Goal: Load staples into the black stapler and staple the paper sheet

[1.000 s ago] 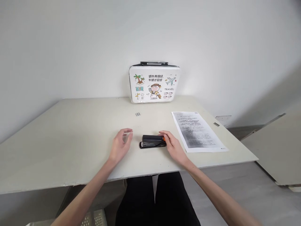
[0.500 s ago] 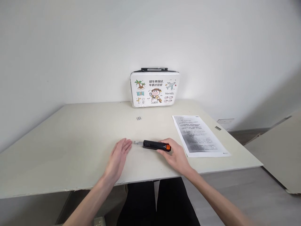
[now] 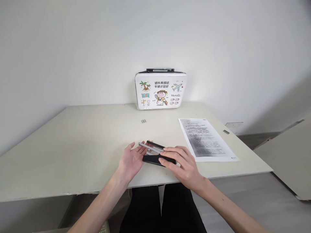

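A black stapler (image 3: 155,159) with a silver magazine is tipped on its side above the front of the table, its parts swung apart. My right hand (image 3: 184,163) is closed around its rear end, fingers over the top. Palm up, my left hand (image 3: 132,160) lies open at the stapler's front end, fingers stretched out behind the magazine. Whether those fingertips touch the stapler I cannot tell. Beyond the hands, a few short staple strips (image 3: 143,121) rest on the table.
A white case (image 3: 160,92) with cartoon prints stands against the wall at the back of the table (image 3: 73,145). To the right lies a printed sheet of paper (image 3: 206,139). Another small staple strip (image 3: 226,131) sits near the table's right edge.
The stapler has been turned on its side and its parts opened wider. My left hand has rolled from palm down to palm up and moved right, to the stapler's front.
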Available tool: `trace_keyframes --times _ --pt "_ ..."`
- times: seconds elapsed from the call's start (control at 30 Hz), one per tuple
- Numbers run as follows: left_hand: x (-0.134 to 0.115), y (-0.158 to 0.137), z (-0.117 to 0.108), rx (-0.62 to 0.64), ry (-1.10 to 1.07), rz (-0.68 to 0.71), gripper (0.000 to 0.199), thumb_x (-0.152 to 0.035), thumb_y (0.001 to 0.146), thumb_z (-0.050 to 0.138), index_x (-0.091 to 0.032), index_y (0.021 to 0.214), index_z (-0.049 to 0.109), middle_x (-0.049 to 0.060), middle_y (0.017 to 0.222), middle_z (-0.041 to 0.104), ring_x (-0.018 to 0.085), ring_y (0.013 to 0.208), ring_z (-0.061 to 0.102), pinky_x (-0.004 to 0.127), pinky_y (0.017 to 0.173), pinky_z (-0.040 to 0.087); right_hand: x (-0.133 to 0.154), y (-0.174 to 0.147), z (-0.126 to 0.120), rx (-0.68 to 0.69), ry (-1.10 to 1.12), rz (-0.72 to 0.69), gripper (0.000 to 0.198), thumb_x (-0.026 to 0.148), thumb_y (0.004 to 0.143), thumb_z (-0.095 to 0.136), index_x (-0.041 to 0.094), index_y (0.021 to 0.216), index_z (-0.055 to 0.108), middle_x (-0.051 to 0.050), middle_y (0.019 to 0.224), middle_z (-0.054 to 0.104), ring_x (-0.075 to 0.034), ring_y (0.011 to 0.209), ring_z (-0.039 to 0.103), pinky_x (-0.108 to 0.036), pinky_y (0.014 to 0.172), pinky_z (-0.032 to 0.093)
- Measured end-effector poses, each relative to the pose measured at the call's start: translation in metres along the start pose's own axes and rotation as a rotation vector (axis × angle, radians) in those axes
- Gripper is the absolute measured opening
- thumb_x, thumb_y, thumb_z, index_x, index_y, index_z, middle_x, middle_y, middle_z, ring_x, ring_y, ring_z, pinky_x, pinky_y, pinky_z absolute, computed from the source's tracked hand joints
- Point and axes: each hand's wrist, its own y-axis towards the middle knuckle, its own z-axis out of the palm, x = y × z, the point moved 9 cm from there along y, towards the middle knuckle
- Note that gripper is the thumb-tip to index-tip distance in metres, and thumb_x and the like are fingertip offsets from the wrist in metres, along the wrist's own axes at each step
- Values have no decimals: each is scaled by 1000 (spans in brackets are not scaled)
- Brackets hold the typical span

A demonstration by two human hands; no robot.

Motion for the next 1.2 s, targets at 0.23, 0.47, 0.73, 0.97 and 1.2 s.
trace_keyframes --times 0.23,0.47,0.73,0.97,1.2 --pt "-1 6 -2 61 115 34 34 -32 99 38 -17 101 68 19 117 72 30 119 69 44 106 57 2 6 -3 22 -1 -32 34 4 96 67 31 116 70 -4 114 81 -21 115 74 -39 88 57" --pt "2 6 -2 68 137 20 31 -32 98 41 -18 94 68 16 103 71 28 99 71 45 98 59 1 3 -3 39 -11 -35 36 4 95 68 31 117 70 -3 119 80 -23 117 73 -41 89 57" --pt "-28 -14 -21 -109 451 395 30 -37 93 54 -22 115 69 0 76 51 17 71 50 32 73 49 -27 11 -17 -89 135 252 50 -1 92 56 36 122 71 -3 113 79 -27 114 72 -50 90 60" --pt "-33 -39 -14 -131 868 606 57 -37 92 56 -35 149 59 -2 82 48 17 72 46 31 73 47 -36 2 -4 -147 172 409 44 2 89 60 34 117 73 -4 114 78 -28 110 71 -51 92 59" --pt "-27 -26 -9 37 673 513 47 -27 85 61 -29 131 71 -1 79 44 18 76 44 32 77 42 -53 4 32 -163 302 610 21 17 91 71 29 108 73 -6 115 78 -28 112 71 -48 98 56"
